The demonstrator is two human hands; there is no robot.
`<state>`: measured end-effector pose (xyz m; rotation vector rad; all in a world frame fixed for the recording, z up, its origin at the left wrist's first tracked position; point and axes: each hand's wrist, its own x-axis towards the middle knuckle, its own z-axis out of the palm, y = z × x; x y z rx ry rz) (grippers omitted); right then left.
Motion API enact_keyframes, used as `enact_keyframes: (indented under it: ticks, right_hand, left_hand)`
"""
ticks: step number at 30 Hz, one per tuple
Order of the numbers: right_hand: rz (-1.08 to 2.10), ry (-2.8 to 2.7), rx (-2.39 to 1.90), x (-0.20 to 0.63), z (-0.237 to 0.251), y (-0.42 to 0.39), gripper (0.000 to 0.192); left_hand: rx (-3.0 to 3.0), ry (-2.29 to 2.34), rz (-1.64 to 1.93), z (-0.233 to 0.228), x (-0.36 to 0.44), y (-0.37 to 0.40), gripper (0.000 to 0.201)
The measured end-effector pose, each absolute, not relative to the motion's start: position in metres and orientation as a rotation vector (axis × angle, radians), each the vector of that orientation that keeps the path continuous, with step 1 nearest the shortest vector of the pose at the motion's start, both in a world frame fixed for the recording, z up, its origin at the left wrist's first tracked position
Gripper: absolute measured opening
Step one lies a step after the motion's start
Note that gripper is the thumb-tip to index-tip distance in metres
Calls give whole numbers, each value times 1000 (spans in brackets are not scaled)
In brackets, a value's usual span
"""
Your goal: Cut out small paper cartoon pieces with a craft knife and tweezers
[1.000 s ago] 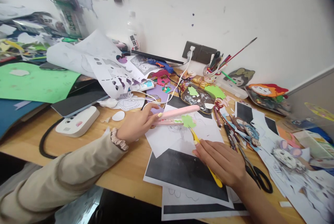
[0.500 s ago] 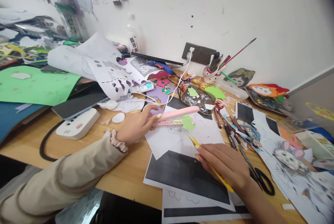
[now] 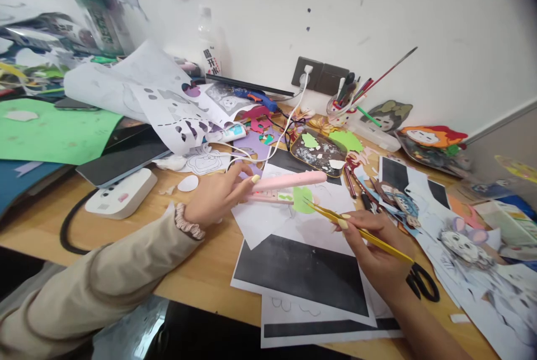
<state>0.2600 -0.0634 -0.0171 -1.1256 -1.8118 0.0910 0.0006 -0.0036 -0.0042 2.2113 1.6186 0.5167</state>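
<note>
My left hand (image 3: 218, 197) grips the near end of a pink clamp-shaped tool (image 3: 289, 182) with a white cable, its jaws closed over a small green paper cutout (image 3: 302, 199). The cutout lies on a white sheet (image 3: 293, 220) above black-printed pages (image 3: 302, 276). My right hand (image 3: 373, 248) holds yellow tweezers (image 3: 361, 229) lifted off the paper, their tip pointing at the green cutout's right edge, just short of it.
Black scissors (image 3: 422, 281) lie right of my right hand. Pens, paper characters and a dark tray of scraps (image 3: 321, 153) crowd the back right. A cup of brushes (image 3: 342, 111) stands by the wall socket. A white box (image 3: 121, 195), tablet and green sheet (image 3: 54, 130) sit left.
My right hand has picked the yellow tweezers up off the paper and raised them, tip now aimed at the green cutout. The left hand and pink tool stay put.
</note>
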Motion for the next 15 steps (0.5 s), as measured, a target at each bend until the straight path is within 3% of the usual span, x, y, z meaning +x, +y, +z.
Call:
enact_keyframes:
  ticks: [15]
  right_hand:
    - [43,-1935,-1077,255,-15,-63,11]
  left_hand:
    - [2302,1651,467,-5,-1,-4,35]
